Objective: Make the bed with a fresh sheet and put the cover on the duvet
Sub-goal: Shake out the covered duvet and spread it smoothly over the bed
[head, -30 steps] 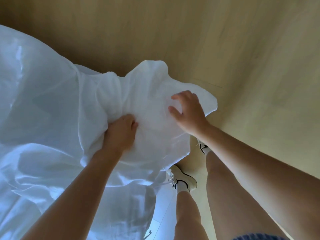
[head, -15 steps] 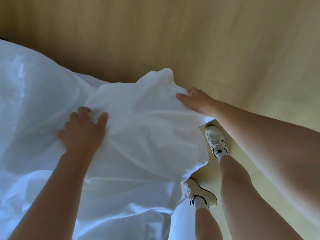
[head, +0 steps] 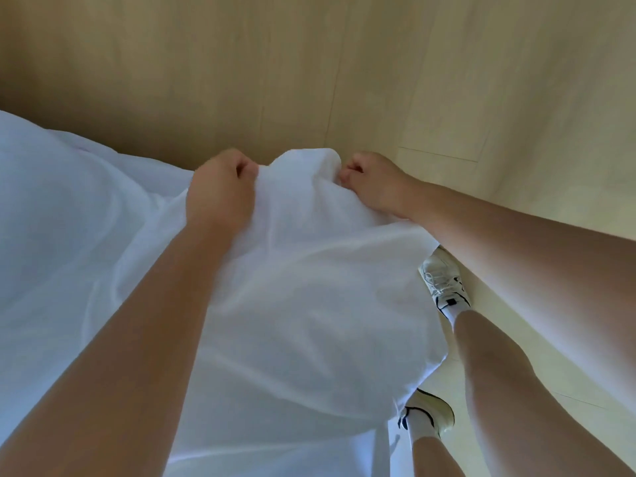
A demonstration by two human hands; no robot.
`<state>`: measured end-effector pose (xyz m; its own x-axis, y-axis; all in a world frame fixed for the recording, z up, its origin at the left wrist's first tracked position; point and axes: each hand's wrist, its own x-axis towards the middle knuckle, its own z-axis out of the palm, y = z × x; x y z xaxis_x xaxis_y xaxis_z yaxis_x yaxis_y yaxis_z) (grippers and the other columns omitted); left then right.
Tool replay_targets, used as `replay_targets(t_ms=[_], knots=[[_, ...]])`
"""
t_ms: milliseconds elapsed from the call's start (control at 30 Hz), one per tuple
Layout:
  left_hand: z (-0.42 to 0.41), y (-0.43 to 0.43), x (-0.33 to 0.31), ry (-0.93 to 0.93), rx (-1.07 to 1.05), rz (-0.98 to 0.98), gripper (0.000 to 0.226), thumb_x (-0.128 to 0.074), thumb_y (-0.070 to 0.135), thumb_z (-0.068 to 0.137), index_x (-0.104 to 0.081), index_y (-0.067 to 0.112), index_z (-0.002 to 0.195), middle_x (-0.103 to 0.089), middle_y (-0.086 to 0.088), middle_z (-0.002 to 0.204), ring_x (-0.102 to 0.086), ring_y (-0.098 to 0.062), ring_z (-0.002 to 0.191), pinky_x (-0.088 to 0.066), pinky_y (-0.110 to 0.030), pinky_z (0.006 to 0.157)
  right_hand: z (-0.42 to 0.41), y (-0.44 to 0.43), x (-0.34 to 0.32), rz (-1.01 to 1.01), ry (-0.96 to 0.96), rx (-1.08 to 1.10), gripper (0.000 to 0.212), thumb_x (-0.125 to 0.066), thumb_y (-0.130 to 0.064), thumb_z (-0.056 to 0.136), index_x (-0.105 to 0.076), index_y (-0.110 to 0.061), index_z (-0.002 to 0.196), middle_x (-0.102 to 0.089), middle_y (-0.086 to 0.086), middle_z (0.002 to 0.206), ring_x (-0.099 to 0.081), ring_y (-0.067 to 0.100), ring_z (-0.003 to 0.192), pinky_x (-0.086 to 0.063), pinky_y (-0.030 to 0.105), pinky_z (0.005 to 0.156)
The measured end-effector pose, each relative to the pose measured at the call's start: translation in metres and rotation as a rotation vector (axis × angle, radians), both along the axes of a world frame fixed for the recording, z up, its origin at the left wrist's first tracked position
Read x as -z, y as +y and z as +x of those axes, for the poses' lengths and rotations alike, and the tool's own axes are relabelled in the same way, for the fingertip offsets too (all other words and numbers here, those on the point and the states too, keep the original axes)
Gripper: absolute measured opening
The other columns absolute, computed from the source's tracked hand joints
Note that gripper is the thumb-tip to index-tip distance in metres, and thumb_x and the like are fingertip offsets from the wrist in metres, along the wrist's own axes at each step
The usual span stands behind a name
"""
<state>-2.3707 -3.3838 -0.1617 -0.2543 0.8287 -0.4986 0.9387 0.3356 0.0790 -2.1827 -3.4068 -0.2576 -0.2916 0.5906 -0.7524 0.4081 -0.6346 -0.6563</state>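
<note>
Your left hand (head: 220, 191) and right hand (head: 371, 180) each grip, pinching the cloth's (head: 309, 287) bunched edge. Next, probably spread it out.

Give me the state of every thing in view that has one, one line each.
Left hand: fingers curled, gripping the cloth.
Right hand: fingers curled, gripping the cloth.
Cloth: white, rumpled, pulled up into a peak between the two hands, the rest draping down.
Shoes: worn, laced, standing on the floor, partly hidden by the cloth.
</note>
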Motion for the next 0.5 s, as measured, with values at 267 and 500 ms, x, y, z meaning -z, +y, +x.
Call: replay_targets(t_ms=[267,500], knots=[[-0.100,0.002,-0.065,0.349,-0.040,-0.234,0.023,-0.046,0.016,0.093,-0.058,0.002,0.079,-0.054,-0.014,0.078,-0.048,-0.033,0.080,-0.035,-0.036,0.072,-0.016,0.011,0.000,-0.083,-0.110,-0.272,0.043,-0.047,-0.063,0.086,-0.056,-0.023,0.101,-0.056,-0.005,0.099,-0.055,0.017,0.091,-0.044,0.029,0.077],[-0.059,-0.032,-0.071,0.324,0.047,-0.161,0.052,-0.045,0.057,0.087,-0.053,0.010,0.108,-0.061,-0.015,0.101,-0.054,-0.037,0.095,-0.035,-0.038,0.073,0.012,-0.001,-0.004,0.052,-0.265,-0.298,0.061,-0.054,-0.074,0.074,-0.043,-0.017,0.055,-0.045,-0.004,0.055,-0.044,0.017,0.053,-0.026,0.030,0.049]])
